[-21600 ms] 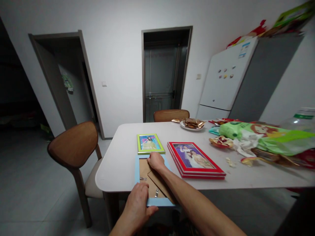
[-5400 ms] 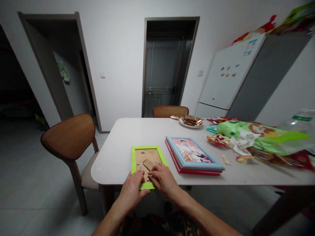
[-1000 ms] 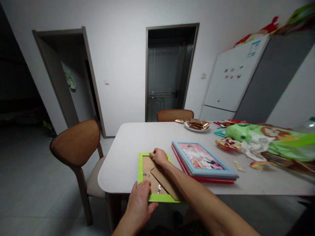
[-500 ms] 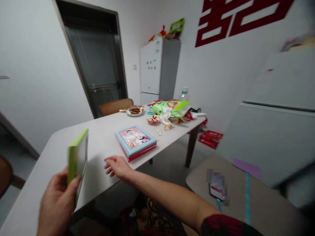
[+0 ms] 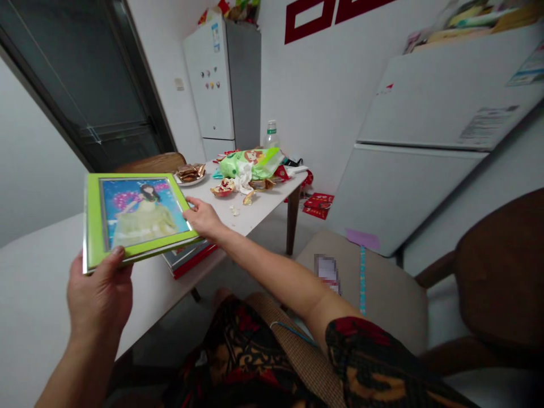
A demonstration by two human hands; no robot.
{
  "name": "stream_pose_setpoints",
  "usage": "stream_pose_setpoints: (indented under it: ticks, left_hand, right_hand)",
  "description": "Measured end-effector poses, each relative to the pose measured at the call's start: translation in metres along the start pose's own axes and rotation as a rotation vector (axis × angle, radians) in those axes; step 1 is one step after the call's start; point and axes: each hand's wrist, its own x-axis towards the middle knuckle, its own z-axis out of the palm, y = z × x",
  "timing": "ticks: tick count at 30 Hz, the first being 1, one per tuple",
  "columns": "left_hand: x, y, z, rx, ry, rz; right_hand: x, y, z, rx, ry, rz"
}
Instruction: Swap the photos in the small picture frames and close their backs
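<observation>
A lime-green photo album (image 5: pixel 94 226), its cover bearing a picture of a figure in a pale yellow dress, is held up above the table, cover facing me and tilted. My left hand (image 5: pixel 104 289) grips its lower left corner, thumb on the cover. At the album's right edge, my right hand (image 5: pixel 203 218) pinches the border between thumb and fingers. Underneath, partly hidden by the green album, a stack of albums (image 5: pixel 187 262) with grey and red edges lies on the white table (image 5: pixel 148 300).
Toward the table's far end are a plate of wrapped snacks (image 5: pixel 190 174), an opened pomegranate (image 5: pixel 223 188), a green snack bag (image 5: pixel 246 161) and a clear bottle (image 5: pixel 271 136). A cushioned chair (image 5: pixel 391 300) holding a blurred-out item stands at right, near a white fridge (image 5: pixel 408 170).
The green album has turned from edge-on to cover-facing and now hangs over the stack. My right hand has gone from free to holding its right edge. The view has swung right.
</observation>
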Motion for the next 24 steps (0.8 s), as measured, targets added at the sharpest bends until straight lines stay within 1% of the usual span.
stream_pose_setpoints:
  ticks: [2, 4, 6, 8, 10, 12, 15, 21, 24]
  left_hand:
    - [0.004, -0.023, 0.006, -0.042, -0.019, -0.124]
    - [0.004, -0.045, 0.010, -0.003, -0.027, -0.204]
    - [0.001, -0.063, 0.011, 0.136, -0.051, -0.198]
    - [-0.002, -0.076, 0.012, 0.258, -0.105, -0.175]
    - [-0.004, -0.085, 0.011, 0.328, -0.123, -0.150]
    - [-0.005, -0.091, 0.009, 0.365, -0.126, -0.136]
    - [-0.005, -0.096, 0.005, 0.386, -0.132, -0.151]
    - [-0.007, -0.098, 0.000, 0.369, -0.127, -0.235]
    - [-0.006, -0.103, -0.009, 0.347, -0.100, -0.262]
  right_hand:
    - [0.019, 0.003, -0.029, -0.204, -0.031, -0.025]
    - [0.031, 0.008, -0.050, -0.356, -0.078, -0.021]
    - [0.036, 0.014, -0.063, -0.461, -0.107, -0.011]
    - [0.037, 0.022, -0.069, -0.510, -0.107, 0.028]
    - [0.037, 0.032, -0.070, -0.499, -0.103, 0.089]
    - [0.035, 0.043, -0.068, -0.487, -0.116, 0.107]
    - [0.033, 0.053, -0.062, -0.465, -0.143, 0.114]
    - [0.026, 0.057, -0.057, -0.471, -0.172, 0.179]
    - [0.019, 0.057, -0.049, -0.533, -0.210, 0.192]
